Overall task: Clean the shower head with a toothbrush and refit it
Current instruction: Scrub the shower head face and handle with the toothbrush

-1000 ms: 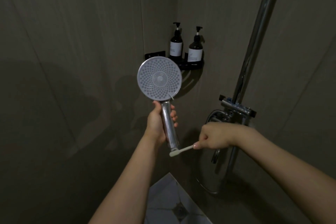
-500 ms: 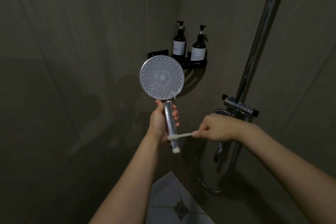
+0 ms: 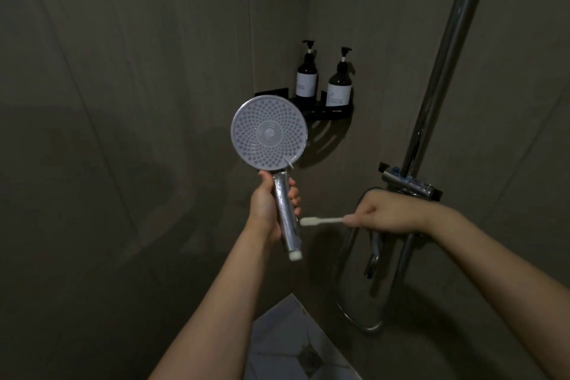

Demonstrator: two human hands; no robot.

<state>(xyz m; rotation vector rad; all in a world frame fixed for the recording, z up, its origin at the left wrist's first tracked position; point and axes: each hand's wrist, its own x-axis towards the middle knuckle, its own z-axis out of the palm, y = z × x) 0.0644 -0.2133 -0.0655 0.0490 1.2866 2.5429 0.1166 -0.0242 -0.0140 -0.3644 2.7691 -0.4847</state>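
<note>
Nearest, bottom centre: patch of pale floor tile [image 3: 290, 345] with a dark drain [image 3: 309, 359] set in it. Both my forearms reach up from the bottom edge into the shower corner.

My left hand [image 3: 267, 210] is wrapped around the chrome handle of the shower head [image 3: 269, 133], thumb on the left side, fingertips [image 3: 294, 194] curling round the right. Head held upright, round nozzle face turned toward me, white plug end of the handle sticking out below my palm. No hose on it; it's off the wall fitting.

My right hand [image 3: 382, 214] is closed in a fist on the white toothbrush [image 3: 320, 220], well right of the left hand. Brush lies roughly level, bristle end pointing left, just beside the lower handle of the shower head, at or nearly at the chrome. Can't tell if bristles actually touch.

Behind my right hand: chrome mixer valve [image 3: 407, 183] on the right wall, with the vertical riser pipe [image 3: 444, 55] running up and out of the top. A chrome hose [image 3: 348, 302] loops down below the valve. A spout or lever below my wrist is too dark to identify.

Far corner: black corner shelf [image 3: 333, 114] on the wall, partly hidden by the shower head's upper rim. Two dark pump bottles [image 3: 339, 83] with pale labels stand on it side by side, left one taller. Walls are dull grey-brown panels, lighting dim.
</note>
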